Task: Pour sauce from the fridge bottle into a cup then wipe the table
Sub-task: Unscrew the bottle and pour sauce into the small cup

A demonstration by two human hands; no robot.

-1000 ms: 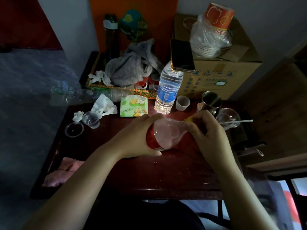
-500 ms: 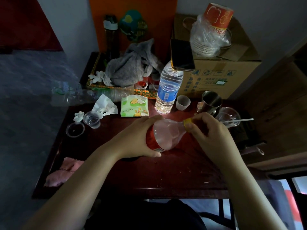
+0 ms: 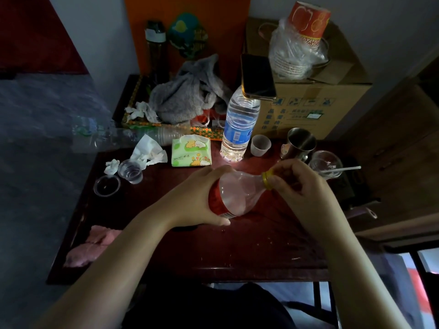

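Left hand point(image 3: 199, 198) is wrapped round the lower body of the sauce bottle point(image 3: 237, 193), fingers over the red label and thumb underneath. The bottle is clear plastic with a bulbous shoulder. It is held tilted above the middle of the tabletop point(image 3: 237, 245), neck toward the right edge.

Right hand point(image 3: 299, 186) pinches the yellow cap point(image 3: 267, 178) between thumb and curled fingers. The cap sits on the neck.

Toward the far edge a small translucent cup point(image 3: 260, 145) stands upright between a ridged clear water bottle point(image 3: 238, 129) with a blue label and a shiny steel mug point(image 3: 300, 143). A soft green tissue pack point(image 3: 191, 150) lies left of the water bottle. A crumpled pink cloth point(image 3: 92, 245) lies at the near-left corner.

The tabletop is dark red, glossy wood, with pale specks toward the near edge.
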